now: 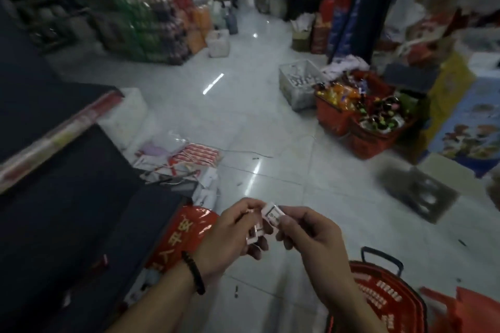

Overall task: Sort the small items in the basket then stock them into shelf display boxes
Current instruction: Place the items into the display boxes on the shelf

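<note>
Hands meet low in the middle of the view, above a shiny white floor [270, 130]. The left hand [230, 235] has its fingers curled round a few small white packs [254, 232] and holds them in a bunch. A black bead bracelet [193, 272] sits on that wrist. The right hand [311, 235] pinches one small white box [272, 214] between thumb and fingers. The box has a label with dark print, too blurry to read. It touches the top of the bunch in the left hand.

Just below the right arm sits a red basket [384, 297] with a black handle. Its rim shows rows of white marks. What lies inside is hidden by the arm.

Under the left hand lies a red bag [184, 232] with gold letters. A dark shelf [67, 211] fills the left side, with nothing clear to see on it.

Far off on the right stand two more red baskets [376, 138], side by side and touching, heaped with bright snack bags. A white crate [297, 84] sits just beside them. Stacks of drink bottles [146, 27] stand at the back left, all blurry.
</note>
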{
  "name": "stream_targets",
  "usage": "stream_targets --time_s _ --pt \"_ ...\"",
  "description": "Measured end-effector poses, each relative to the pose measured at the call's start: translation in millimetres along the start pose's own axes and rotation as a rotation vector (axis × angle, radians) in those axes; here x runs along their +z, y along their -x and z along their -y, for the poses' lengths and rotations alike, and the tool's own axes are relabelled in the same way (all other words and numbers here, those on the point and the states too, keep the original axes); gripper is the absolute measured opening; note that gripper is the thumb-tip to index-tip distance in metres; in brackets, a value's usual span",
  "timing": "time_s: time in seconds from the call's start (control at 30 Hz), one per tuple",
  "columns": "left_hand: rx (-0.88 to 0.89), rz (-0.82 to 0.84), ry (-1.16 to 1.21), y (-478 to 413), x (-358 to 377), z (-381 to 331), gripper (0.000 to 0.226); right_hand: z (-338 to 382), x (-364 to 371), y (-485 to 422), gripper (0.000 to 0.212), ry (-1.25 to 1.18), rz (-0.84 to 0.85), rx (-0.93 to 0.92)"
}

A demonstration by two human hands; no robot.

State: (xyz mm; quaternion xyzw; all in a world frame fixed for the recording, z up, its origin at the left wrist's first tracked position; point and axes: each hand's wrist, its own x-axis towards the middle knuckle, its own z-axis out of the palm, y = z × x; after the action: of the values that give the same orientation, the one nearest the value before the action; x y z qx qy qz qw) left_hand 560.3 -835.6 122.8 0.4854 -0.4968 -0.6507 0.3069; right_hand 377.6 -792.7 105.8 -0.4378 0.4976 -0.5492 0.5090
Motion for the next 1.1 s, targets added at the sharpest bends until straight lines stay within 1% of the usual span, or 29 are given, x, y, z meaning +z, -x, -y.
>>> stream_targets --time_s 0.1,0.13,0.2,0.23,0.33,0.4,0.43,0.5,0.57,0.63,0.73,0.77,0.8,0.83,0.9,0.97,1.03,1.1 --pt "0.056 -0.123 0.025 63.7 -57.2 -18.9 0.024 25.9 80.0 11.1 0.018 -0.083 0.118 0.032" --pt "0.080 -0.161 0.035 85.6 -76.5 -23.9 0.028 33.1 107.8 16.1 0.019 -0.108 0.154 0.048" --pt "0.138 -0.236 0.052 130.3 -116.8 -31.9 0.042 46.2 163.6 27.7 0.020 -0.115 0.232 0.057" --pt "0.177 -0.280 0.043 153.2 -136.6 -34.7 0.043 51.6 191.3 34.7 0.019 -0.102 0.277 0.046" --pt "0.267 -0.413 0.004 223.4 -198.1 -34.6 0.023 67.8 275.4 61.9 0.016 -0.038 0.382 -0.026" --pt "0.281 -0.505 0.028 269.6 -238.6 -29.1 0.024 76.2 329.8 84.8 0.016 0.011 0.433 -0.097" --pt "0.289 -0.549 0.046 291.7 -257.5 -25.0 0.027 78.3 355.7 95.9 0.020 0.033 0.464 -0.141" --pt "0.304 -0.640 0.101 333.7 -290.8 -18.0 0.033 78.8 405.1 117.1 0.033 0.135 0.535 -0.273" --pt "0.320 -0.716 0.167 373.3 -320.4 -12.3 0.031 79.2 453.1 133.1 0.045 0.295 0.576 -0.471" --pt "0.334 -0.778 0.201 407.1 -346.5 -9.2 0.028 82.9 496.8 143.1 0.045 0.409 0.608 -0.674" --pt "0.357 -0.913 0.193 449.7 -379.4 -7.1 0.020 88.2 559.1 149.5 0.038 0.423 0.742 -0.852" --pt "0.365 -0.975 0.153 462.2 -390.0 -5.6 0.018 89.3 579.3 151.0 0.036 0.416 0.795 -0.883" --pt "0.369 -1.047 0.061 474.1 -400.5 -3.3 0.015 90.1 599.0 152.4 0.032 0.415 0.841 -0.897" --pt "0.356 -1.126 -0.081 485.1 -412.8 1.7 0.011 90.2 618.7 152.6 0.028 0.423 0.870 -0.899" --pt "0.259 -1.284 -0.361 504.1 -439.2 17.7 0.006 88.2 656.9 149.9 0.022 0.449 0.886 -0.888" --pt "0.103 -1.399 -0.566 519.2 -464.0 37.0 0.007 85.7 695.1 143.9 0.026 0.480 0.914 -0.873" --pt "-0.047 -1.460 -0.662 528.6 -482.6 52.0 0.007 81.1 734.6 136.2 0.019 0.538 0.995 -0.812" --pt "-0.144 -1.507 -0.689 533.8 -495.6 61.6 0.011 74.1 774.2 129.7 0.017 0.607 1.046 -0.826"
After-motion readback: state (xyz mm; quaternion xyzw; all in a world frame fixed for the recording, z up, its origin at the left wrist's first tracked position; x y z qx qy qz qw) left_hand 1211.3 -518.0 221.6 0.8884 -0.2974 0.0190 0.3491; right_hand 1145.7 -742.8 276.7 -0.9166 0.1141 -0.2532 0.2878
